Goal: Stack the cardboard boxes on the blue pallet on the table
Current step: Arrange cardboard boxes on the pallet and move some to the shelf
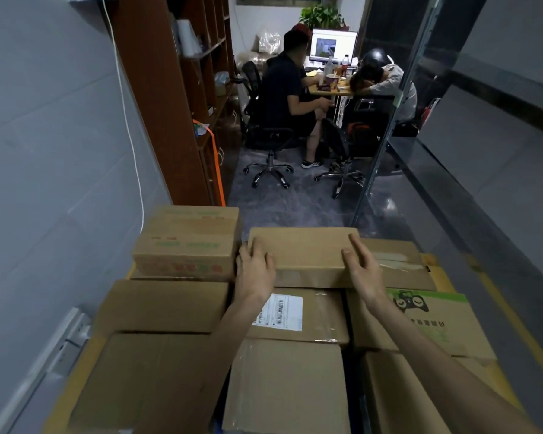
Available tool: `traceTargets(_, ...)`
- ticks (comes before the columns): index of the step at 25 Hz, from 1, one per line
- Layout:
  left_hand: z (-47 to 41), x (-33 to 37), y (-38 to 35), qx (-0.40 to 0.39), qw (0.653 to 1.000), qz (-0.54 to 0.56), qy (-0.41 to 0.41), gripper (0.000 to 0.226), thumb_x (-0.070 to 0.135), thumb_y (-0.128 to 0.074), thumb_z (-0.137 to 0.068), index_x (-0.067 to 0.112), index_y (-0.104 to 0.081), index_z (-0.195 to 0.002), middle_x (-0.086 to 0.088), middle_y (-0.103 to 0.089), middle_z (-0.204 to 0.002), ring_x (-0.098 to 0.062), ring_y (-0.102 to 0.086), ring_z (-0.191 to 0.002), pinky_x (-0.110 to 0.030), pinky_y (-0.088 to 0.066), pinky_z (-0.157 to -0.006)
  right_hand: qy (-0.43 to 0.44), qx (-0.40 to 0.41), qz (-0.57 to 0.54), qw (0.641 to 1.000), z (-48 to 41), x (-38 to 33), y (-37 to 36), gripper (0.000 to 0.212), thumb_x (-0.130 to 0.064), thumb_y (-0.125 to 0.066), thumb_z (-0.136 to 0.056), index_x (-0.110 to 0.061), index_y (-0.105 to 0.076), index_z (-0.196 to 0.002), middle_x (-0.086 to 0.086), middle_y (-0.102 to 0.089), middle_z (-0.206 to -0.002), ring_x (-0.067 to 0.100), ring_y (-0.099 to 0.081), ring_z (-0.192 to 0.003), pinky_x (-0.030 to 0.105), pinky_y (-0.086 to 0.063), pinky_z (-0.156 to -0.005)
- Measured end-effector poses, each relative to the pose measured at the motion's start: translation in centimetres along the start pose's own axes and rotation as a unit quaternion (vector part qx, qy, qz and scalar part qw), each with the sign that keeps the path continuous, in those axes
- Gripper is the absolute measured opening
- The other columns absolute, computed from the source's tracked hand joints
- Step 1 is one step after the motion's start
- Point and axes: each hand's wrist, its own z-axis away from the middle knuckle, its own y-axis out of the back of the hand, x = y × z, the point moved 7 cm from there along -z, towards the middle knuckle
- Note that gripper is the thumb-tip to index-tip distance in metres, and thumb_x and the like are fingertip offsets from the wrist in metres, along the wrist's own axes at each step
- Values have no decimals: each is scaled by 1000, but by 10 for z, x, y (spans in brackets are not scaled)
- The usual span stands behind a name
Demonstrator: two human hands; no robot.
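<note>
A plain flat cardboard box [304, 252] lies on top of the stack at the far middle. My left hand [254, 270] grips its left end and my right hand [362, 270] grips its right end, fingers laid over the top. Under and around it lie several cardboard boxes: one with green and red print [185, 242] at the far left, one with a white shipping label [314, 311] in the middle, one with a green logo [433, 321] at the right, and large plain ones [157, 380] nearest me. The blue pallet is hidden under the boxes.
A grey wall [54, 151] runs close along the left. A glass partition [420, 151] stands at the right. A brown shelf unit [176, 89] stands beyond the stack. Farther off, two people sit on office chairs at a desk [329, 90] with a monitor.
</note>
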Motion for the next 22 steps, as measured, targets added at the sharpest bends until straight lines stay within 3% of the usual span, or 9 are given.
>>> traceTargets(5, -17, 8, -5, 35, 995, -93, -26, 49, 25, -36, -105, 7, -34, -150, -22, -25, -154, -36, -28, -136, -42, -23, -114, -15, -19, 24, 999, -18, 13, -11, 50, -30, -51, -102, -26, -39, -150, -3, -40, -155, 16, -36, -142, 33, -28, -117)
traceTargets(9, -25, 11, -6, 57, 984, -148, -83, 48, 23, -31, -107, 3, -37, -150, -21, -23, -160, -31, -14, -151, -41, -3, -124, -15, -19, 25, 999, -28, 8, -18, 51, -31, -51, -102, -25, -38, -151, -2, -40, -155, 18, -35, -143, 37, -28, -119)
traceTargets(15, -19, 21, -6, 80, 962, -215, -151, 49, 27, -30, -107, 2, -42, -147, -16, -38, -156, -24, -24, -150, -32, 6, -122, -9, -59, 79, 995, -35, 9, -23, 56, -38, -49, -102, -27, -33, -154, 0, -35, -158, 22, -32, -145, 42, -27, -119)
traceTargets(19, -18, 44, -18, 32, 967, -188, -171, 51, 30, -30, -107, 5, -36, -151, -15, -30, -160, -24, -18, -151, -37, 0, -125, 4, -53, 122, 991, -23, 3, 1, 58, -46, -45, -101, -34, -26, -155, 0, -24, -163, 21, -22, -150, 47, -20, -122)
traceTargets(22, -10, 73, -38, -30, 957, -178, -226, 55, 37, -25, -108, 13, -27, -156, -12, -14, -165, -23, -6, -154, -41, 5, -124, 19, -30, 233, 972, 0, -3, 31, 59, -50, -41, -101, -36, -23, -155, 2, -15, -165, 23, -15, -152, 47, -18, -122)
